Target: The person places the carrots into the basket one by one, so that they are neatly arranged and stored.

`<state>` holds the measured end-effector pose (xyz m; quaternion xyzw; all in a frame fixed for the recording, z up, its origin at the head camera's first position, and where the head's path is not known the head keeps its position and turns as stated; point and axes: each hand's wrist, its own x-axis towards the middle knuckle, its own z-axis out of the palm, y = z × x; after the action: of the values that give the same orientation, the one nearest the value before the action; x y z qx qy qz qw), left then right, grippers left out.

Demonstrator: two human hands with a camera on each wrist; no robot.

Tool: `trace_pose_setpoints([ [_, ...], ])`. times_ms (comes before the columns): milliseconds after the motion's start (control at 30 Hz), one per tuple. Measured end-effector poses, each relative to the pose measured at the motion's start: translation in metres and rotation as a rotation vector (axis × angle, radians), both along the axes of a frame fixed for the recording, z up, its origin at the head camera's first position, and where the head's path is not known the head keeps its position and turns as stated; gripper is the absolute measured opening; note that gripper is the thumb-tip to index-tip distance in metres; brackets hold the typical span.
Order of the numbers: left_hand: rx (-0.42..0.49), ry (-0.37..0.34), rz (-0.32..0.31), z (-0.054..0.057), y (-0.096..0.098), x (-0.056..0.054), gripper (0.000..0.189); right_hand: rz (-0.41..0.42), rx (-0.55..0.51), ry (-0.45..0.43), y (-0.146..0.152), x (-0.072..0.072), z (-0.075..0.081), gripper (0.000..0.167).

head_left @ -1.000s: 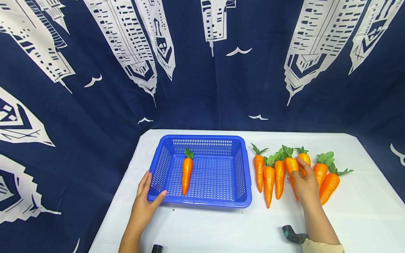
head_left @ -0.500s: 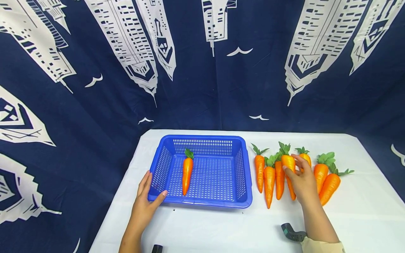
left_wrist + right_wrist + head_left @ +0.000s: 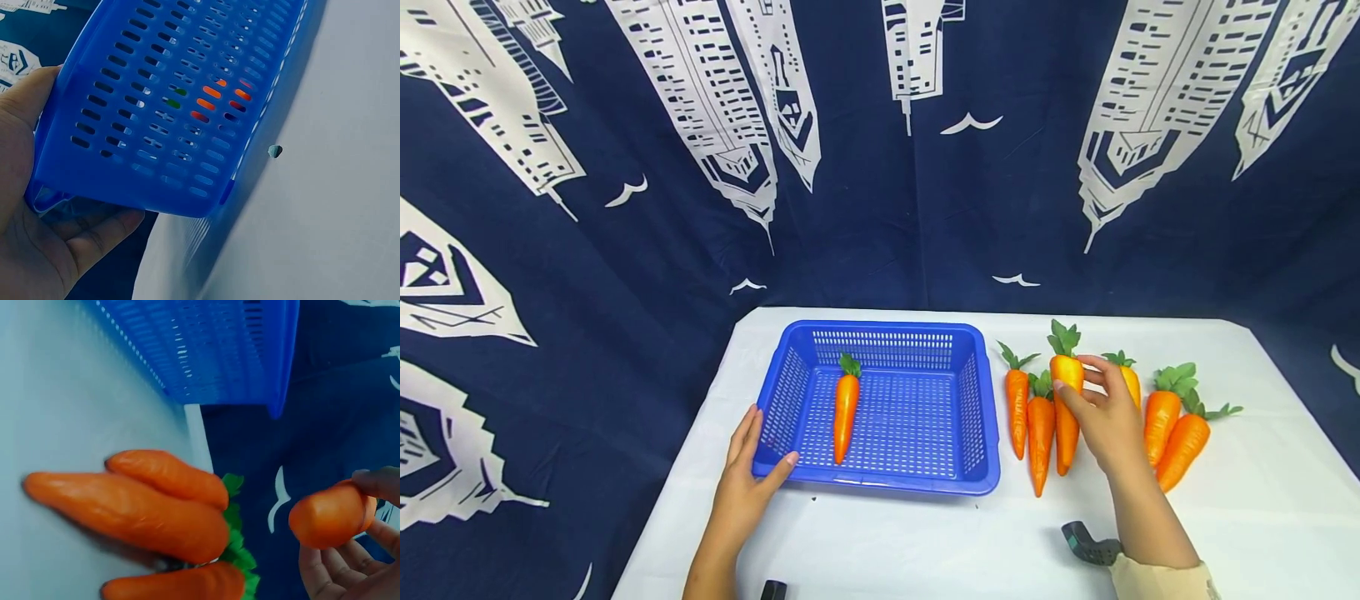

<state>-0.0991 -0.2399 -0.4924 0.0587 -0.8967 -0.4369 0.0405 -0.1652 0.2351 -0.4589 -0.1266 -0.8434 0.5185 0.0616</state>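
Observation:
A blue plastic basket (image 3: 910, 479) with slotted walls sits on the white table. My left hand (image 3: 737, 492) grips its near left corner, thumb on the front rim and fingers along the left side. One orange carrot (image 3: 846, 417) with green leaves lies inside. To the right of the basket, my right hand (image 3: 1112, 417) pinches another carrot (image 3: 1066, 371) near its thick end. The right wrist view shows this held carrot (image 3: 328, 519) raised off the table, its blunt tip toward the camera. In the head view it overlaps a carrot lying behind it.
Beside the basket lie two carrots (image 3: 1017, 412) (image 3: 1041, 442). More carrots (image 3: 1182, 450) lie right of my right hand, one partly hidden by it. A dark device (image 3: 1090, 546) is at the right wrist. A navy patterned cloth (image 3: 880, 208) hangs behind the table.
My right hand has lifted a carrot from the row and moved it left toward the basket. My left hand stays at the basket's corner.

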Motion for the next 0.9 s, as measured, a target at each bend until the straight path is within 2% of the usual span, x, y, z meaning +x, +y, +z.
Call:
trace_pose_setpoints([
  [267, -0.004, 0.018, 0.006, -0.002, -0.001, 0.0, 0.091, 0.071, 0.007, 0.111, -0.017, -0.001, 0.02, 0.064],
  [467, 0.005, 0.027, 0.001, -0.001, -0.001, 0.0, 0.092, 0.104, 0.024, 0.158, -0.028, -0.003, 0.033, 0.064],
  [700, 0.001, 0.016, -0.006, -0.001, -0.001, 0.0, 0.092, 0.15, 0.04, 0.177, -0.041, -0.008, 0.039, 0.06],
  [900, 0.003, 0.02, -0.006, -0.002, -0.002, 0.0, 0.092, 0.239, 0.069, 0.254, -0.056, -0.014, 0.042, 0.053],
])
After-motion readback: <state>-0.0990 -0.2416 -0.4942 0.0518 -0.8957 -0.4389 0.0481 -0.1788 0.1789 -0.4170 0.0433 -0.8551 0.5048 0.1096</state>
